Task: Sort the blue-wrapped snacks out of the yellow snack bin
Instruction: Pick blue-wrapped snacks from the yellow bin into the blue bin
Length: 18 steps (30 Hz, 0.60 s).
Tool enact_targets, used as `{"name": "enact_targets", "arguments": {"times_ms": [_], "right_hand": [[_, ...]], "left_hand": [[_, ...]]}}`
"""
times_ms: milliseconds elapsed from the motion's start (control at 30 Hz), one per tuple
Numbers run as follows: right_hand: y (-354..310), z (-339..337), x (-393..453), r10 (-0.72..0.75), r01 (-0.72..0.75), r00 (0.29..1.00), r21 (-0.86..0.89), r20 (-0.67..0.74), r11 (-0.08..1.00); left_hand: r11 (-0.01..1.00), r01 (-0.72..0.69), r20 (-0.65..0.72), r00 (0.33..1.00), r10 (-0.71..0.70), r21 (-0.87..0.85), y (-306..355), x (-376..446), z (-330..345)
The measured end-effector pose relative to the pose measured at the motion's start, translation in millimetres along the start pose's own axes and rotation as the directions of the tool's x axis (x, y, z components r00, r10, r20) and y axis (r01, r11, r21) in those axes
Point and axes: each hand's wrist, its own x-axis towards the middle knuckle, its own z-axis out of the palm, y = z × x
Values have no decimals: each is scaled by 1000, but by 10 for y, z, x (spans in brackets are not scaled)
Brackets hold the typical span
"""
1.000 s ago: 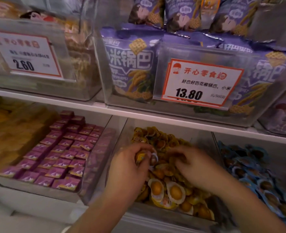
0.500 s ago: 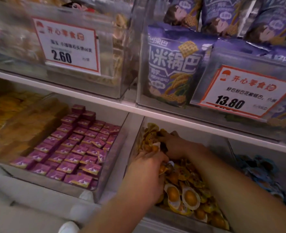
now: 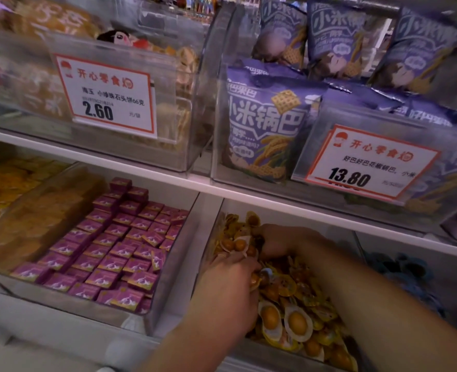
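Observation:
The yellow snack bin (image 3: pixel 251 350) is a clear tub on the lower shelf, heaped with yellow-wrapped egg snacks (image 3: pixel 297 322). My left hand (image 3: pixel 230 288) presses into the pile at the bin's left side, fingers curled around a few yellow packets (image 3: pixel 235 244). A small bluish packet edge (image 3: pixel 266 271) shows by its knuckles. My right hand (image 3: pixel 283 241) reaches to the back left of the bin, its fingertips buried among the packets. Blue-wrapped snacks (image 3: pixel 407 275) lie in the neighbouring bin to the right, blurred.
A bin of purple boxed snacks (image 3: pixel 120 245) stands to the left, and orange packets (image 3: pixel 10 200) beyond it. The white shelf board (image 3: pixel 195 183) runs just above the bins. Purple crisp bags (image 3: pixel 265 124) and price cards (image 3: pixel 109 95) fill the upper shelf.
Both hands have pushed further back into the yellow bin. The right hand went from the middle of the pile to its back left. The view has swung left and closer.

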Motion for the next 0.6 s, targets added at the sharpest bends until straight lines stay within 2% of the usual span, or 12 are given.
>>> {"name": "enact_targets", "arguments": {"times_ms": [133,200,233,300,333,367,433,533,600], "right_hand": [[-90,35,-28,-68,77,996,204,-50,976],[-104,40,-58,-70,95,995,407,-75,909],[-104,54,-66,-83,109,994,548,-71,829],[-124,71,-94,-125,107,991,806,-42,582],[-138,72,-113,-149,91,989,879,-22,467],[-152,67,-114,-162,74,987,914,-10,399],[-229,41,-101,-140,74,990,932,-25,356],[-388,-17,-57,3,64,998,945,-69,321],[-437,-22,-45,32,65,996,918,-84,390]], "left_hand": [[1000,6,-18,1000,-6,-9,0,3,15],[1000,9,-23,1000,-9,-7,7,9,19],[1000,11,-24,1000,-11,-3,10,11,18],[1000,11,-29,1000,-11,-3,10,6,15],[1000,10,-36,999,-10,-8,11,2,16],[1000,11,-47,999,-12,-14,12,0,17],[999,20,-68,997,-23,-45,24,-5,13],[992,43,-101,993,-55,-116,45,-14,-3],[989,56,-120,990,-73,-137,46,-17,-12]]}}
